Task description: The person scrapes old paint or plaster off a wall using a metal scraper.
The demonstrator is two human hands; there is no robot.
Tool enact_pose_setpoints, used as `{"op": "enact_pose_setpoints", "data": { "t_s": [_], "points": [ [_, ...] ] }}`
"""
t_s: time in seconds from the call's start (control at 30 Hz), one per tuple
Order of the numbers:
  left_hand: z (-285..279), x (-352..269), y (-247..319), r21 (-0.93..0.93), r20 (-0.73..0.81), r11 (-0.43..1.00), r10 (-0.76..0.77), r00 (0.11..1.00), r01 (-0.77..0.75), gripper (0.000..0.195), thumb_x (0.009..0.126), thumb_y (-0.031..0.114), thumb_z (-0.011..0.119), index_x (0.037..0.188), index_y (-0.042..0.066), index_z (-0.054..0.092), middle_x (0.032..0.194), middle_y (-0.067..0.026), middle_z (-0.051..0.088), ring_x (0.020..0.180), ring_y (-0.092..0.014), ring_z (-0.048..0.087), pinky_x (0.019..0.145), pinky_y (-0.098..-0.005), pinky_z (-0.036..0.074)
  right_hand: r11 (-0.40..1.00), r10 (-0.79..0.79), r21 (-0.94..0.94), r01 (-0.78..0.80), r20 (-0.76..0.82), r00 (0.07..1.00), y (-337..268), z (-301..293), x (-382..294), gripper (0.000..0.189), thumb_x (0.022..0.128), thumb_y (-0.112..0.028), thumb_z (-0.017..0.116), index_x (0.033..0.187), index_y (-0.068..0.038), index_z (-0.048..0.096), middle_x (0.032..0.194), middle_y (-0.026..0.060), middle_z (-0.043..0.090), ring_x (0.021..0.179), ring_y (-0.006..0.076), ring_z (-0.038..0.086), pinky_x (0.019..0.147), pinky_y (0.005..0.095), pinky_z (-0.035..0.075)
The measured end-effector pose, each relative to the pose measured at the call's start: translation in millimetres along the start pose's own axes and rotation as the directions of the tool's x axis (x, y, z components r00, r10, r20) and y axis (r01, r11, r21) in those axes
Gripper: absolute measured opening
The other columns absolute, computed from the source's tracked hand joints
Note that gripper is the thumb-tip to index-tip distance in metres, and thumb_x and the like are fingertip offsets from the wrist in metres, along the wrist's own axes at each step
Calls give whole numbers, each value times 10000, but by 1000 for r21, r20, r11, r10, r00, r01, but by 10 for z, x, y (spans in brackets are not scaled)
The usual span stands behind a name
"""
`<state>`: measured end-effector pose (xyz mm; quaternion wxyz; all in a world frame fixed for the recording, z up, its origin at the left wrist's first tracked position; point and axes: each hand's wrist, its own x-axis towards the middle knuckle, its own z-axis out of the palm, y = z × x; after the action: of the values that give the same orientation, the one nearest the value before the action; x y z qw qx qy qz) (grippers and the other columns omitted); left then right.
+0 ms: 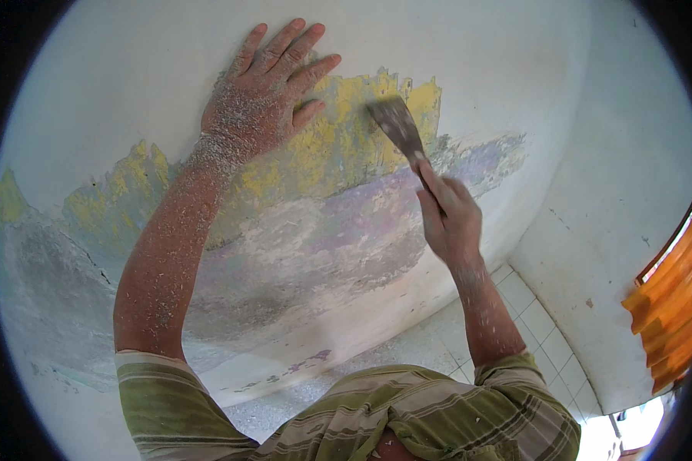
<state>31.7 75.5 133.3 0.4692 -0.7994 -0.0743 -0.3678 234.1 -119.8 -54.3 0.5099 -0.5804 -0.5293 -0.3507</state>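
My left hand [259,98] rests with its palm on the white painted wall [473,52], fingers spread and pointing up, its back coated in pale dust and flakes. Nothing is held in it. To its right, my right hand [452,216] grips a paint scraper [398,124] by its handle. The scraper's broad metal blade lies over a bared patch [346,132] of yellow and grey-green old paint, just under the jagged edge of the white coat. Lower down, the wall shows purple, grey and whitish layers. The hand and blade are slightly blurred.
An adjoining pale wall [617,213] meets this one at a corner on the right. An orange curtain [672,311] hangs by an opening there. Below lies a floor of light tiles [519,291], with dust and debris [277,409] along the wall's foot.
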Motion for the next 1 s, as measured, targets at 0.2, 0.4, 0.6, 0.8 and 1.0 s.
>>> {"op": "enact_pose_setpoints", "data": {
  "t_s": [0.2,0.4,0.6,0.8,1.0],
  "points": [
    [-38,-64,-18,-7,4,1000,2,1000,-2,651,948,419,678,1539,301,432,1672,8,264,1545,-194,224,1281,-480,165,1000,-6,11,6,-52,999,-259,15,970,441,943,-110,685,1381,-142,639,885,102,687,783,236,690,673,377,561],
    [15,-55,33,-36,-23,999,-4,1000,3,652,942,427,684,1534,301,441,1668,4,276,1544,-194,230,1281,-480,163,995,31,92,-28,-34,999,-129,-186,108,446,945,-97,678,1387,-137,636,886,100,700,801,223,676,696,347,553],
    [-30,-74,2,-26,-16,1000,-7,1000,7,660,935,434,690,1532,296,444,1665,3,283,1541,-195,240,1281,-474,172,989,149,-8,-149,92,984,-72,-77,289,467,933,-82,691,1390,-162,638,970,129,718,815,254,695,704,360,573],
    [-33,-115,-39,-2,-10,1000,-2,1000,2,659,935,434,688,1530,290,444,1666,3,277,1539,-200,242,1279,-476,181,993,111,28,-113,65,992,-16,-126,13,448,928,-97,703,1369,-156,653,966,148,707,827,274,723,683,352,580],
    [-17,-98,8,-24,-5,1000,-3,1000,3,669,936,431,690,1537,297,429,1668,1,270,1540,-203,240,1281,-480,177,994,105,-34,-103,58,993,-111,-65,443,434,937,-80,683,1367,-126,648,944,133,703,768,275,690,659,375,555]
  ]
}}
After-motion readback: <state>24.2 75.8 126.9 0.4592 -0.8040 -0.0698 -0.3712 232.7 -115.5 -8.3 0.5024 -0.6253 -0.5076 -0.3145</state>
